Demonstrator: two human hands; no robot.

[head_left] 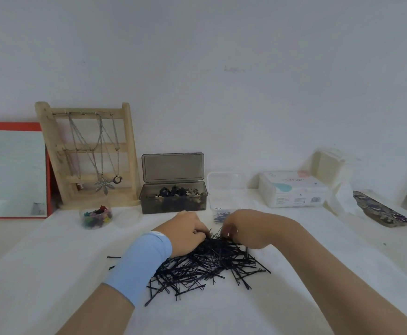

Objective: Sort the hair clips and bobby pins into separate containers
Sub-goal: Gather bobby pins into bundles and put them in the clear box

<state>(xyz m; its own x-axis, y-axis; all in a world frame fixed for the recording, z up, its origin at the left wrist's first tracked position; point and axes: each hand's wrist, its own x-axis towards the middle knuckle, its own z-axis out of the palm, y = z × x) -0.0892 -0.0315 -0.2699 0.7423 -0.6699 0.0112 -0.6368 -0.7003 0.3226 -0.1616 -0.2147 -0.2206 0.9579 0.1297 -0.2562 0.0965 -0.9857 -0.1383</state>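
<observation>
Left hand (185, 232) and right hand (248, 229) are digging curled fingers into far edge of bobby pin pile (205, 264); grip unclear. Open grey clip box (173, 201) sitting just beyond them, worktop (52, 274) stretching wide either side.

Bobby pins (205, 267) before clip box (173, 198)
</observation>
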